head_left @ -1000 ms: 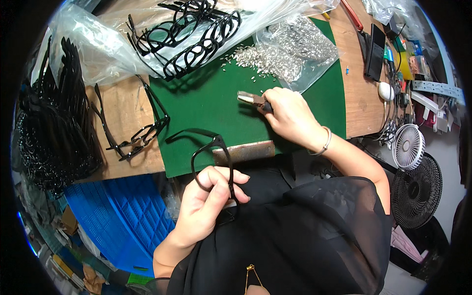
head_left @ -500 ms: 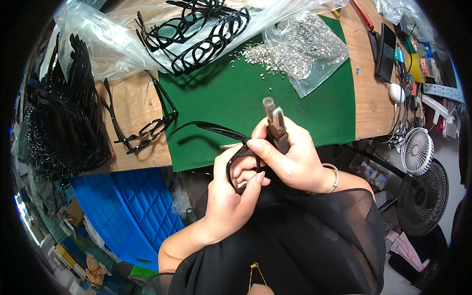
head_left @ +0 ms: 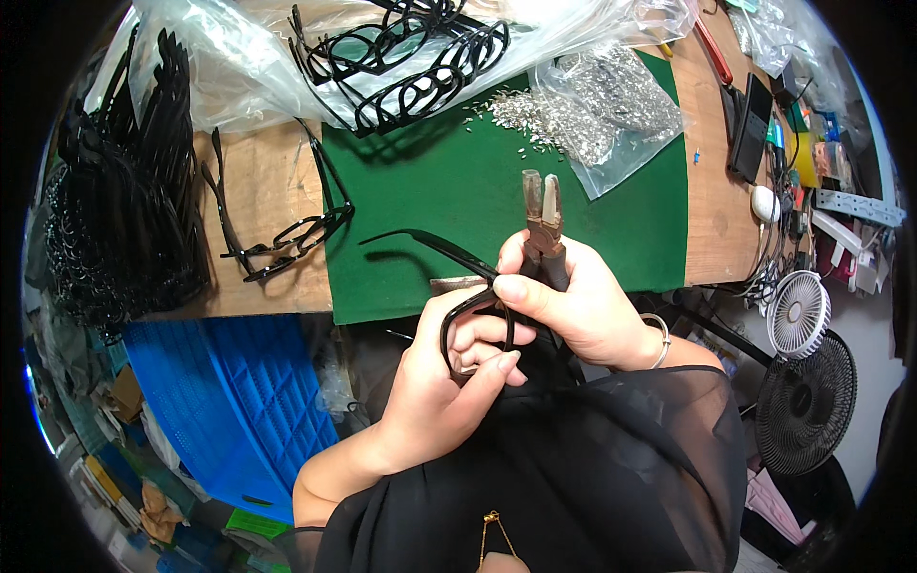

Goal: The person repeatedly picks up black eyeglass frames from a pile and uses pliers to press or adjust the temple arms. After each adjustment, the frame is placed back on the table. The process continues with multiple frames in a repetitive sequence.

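Note:
A black eyeglass frame [head_left: 445, 250] is held over the near edge of the green mat [head_left: 420, 186], one temple stretching away to the left. My left hand [head_left: 430, 387] is closed around its rim. At the hinge corner, the thumb and forefinger of my right hand [head_left: 592, 310] pinch the same frame. Worn metal pliers [head_left: 544, 229] also sit in my right hand, jaws pointing away from me, parted and with nothing between them. Small silvery pieces [head_left: 523, 113] lie loose on the mat beside a clear bag [head_left: 626, 115] filled with similar ones.
More black frames [head_left: 435, 81] rest on plastic sheeting at the back. One pair of glasses [head_left: 296, 239] lies on the wood at left, near a dense bundle of frames [head_left: 134, 220]. A blue crate [head_left: 215, 401] stands below. At right are a phone [head_left: 751, 129], cables and fans [head_left: 800, 315].
The pliers have turned in my right hand, and their jaws now show wider apart. The held frame has shifted slightly, still gripped by both hands. The whole view has moved a little.

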`<control>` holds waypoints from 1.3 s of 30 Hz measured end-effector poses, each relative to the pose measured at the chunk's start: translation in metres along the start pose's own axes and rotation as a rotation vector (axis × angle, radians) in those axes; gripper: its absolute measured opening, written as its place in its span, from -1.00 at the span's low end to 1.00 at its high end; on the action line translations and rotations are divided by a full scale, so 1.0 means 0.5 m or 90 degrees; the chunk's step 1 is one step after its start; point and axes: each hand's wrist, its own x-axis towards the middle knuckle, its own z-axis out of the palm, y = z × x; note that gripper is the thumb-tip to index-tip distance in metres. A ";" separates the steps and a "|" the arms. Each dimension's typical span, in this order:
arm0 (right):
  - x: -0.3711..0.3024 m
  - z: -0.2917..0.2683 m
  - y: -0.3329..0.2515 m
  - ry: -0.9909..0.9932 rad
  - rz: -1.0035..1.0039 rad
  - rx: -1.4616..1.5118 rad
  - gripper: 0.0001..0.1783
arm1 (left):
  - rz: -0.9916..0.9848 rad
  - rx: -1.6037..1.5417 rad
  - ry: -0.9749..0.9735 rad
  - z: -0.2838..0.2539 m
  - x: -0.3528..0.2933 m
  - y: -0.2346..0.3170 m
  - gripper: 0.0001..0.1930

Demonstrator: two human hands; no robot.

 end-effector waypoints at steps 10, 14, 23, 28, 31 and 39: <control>-0.005 0.001 0.005 0.023 0.006 -0.012 -0.82 | -0.002 0.126 0.014 0.001 -0.009 -0.007 -0.55; -0.011 -0.002 0.003 0.014 0.019 -0.036 -0.80 | -0.039 0.051 -0.004 0.002 -0.009 0.012 -0.55; -0.005 -0.007 0.008 -0.038 0.021 -0.001 -0.78 | -0.052 -0.040 -0.020 0.002 -0.010 0.021 -0.54; -0.004 -0.007 -0.004 -0.071 0.080 0.108 -0.76 | -0.072 -0.114 -0.046 -0.003 -0.006 0.030 -0.52; -0.002 -0.010 -0.002 -0.077 0.079 0.088 -0.76 | -0.064 -0.103 -0.043 -0.004 -0.006 0.029 -0.52; -0.003 -0.008 -0.003 -0.051 0.023 -0.004 -0.81 | -0.015 0.066 -0.020 -0.002 -0.008 0.011 -0.55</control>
